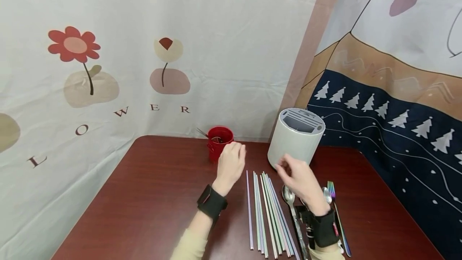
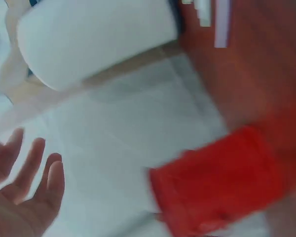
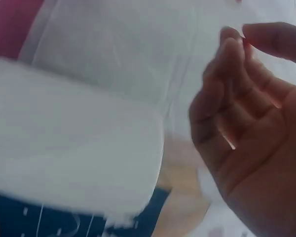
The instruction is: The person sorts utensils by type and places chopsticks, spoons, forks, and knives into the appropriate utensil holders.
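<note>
My left hand (image 1: 232,163) is raised beside a small red bucket (image 1: 213,152) at the back of the table. Its fingers are loosely bent and hold nothing, as the left wrist view shows, with the bucket (image 2: 222,182) apart from them. A thin metal piece sticks out of the bucket's top; what else lies inside is hard to make out. Over the spoons hovers my right hand (image 1: 301,177), in front of a white cylindrical utensil holder (image 1: 294,141) with a slotted grey top. Its thumb is near the fingertips, and nothing shows between them.
Several pale metallic chopsticks (image 1: 268,212) lie lengthwise on the dark red table (image 1: 155,204). To their right are a spoon (image 1: 288,196) and a rainbow-coloured fork (image 1: 335,204), with more cutlery partly hidden under the right wrist. Printed cloth (image 1: 231,51) hangs behind the table.
</note>
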{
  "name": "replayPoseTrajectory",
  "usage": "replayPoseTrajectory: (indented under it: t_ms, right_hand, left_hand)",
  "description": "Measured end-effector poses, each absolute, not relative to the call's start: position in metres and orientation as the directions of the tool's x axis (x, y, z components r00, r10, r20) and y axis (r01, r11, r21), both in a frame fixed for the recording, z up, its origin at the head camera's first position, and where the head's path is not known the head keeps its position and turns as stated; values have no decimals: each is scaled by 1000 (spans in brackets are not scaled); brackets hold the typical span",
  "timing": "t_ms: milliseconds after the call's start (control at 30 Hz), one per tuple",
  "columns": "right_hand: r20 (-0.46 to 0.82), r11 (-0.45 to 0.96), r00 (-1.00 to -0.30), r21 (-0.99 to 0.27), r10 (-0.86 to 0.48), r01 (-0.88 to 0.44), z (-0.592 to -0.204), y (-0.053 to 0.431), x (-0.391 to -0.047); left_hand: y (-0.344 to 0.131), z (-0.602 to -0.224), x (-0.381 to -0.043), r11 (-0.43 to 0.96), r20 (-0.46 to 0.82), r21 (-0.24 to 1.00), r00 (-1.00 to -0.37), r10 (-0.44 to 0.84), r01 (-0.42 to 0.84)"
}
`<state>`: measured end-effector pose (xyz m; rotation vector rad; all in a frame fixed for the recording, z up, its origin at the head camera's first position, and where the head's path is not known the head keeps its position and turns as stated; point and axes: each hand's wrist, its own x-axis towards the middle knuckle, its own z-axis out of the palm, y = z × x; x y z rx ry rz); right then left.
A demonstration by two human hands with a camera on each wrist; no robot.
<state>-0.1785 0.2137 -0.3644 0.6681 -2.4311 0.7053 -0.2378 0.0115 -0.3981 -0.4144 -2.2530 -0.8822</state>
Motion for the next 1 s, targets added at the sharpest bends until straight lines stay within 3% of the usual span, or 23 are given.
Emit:
replayPoseTrajectory:
  t_ms: [167, 300, 500, 700, 1000]
  right_hand:
    - [521, 801, -826, -392, -213, -453, -363, 254, -172]
    - [415, 861, -907, -432, -74, -268, -363, 291, -163]
    - [91, 896, -991, -442, 102, 51, -376, 338, -158]
    - [-247, 847, -954, -458, 169, 269, -399, 362, -162]
    - [-384, 834, -901, -415, 201, 364, -429, 371, -166]
  left_hand:
    - [38, -369, -247, 703, 709, 266, -628, 321, 660]
    - [57, -354, -261, 692, 654, 140, -591, 473, 708]
    - [80, -344, -284, 664, 593, -14, -529, 607, 747]
    - [93, -342, -296, 639, 516, -66, -522, 679, 766]
    - [99, -344, -296, 650, 486, -104, -531, 694, 753]
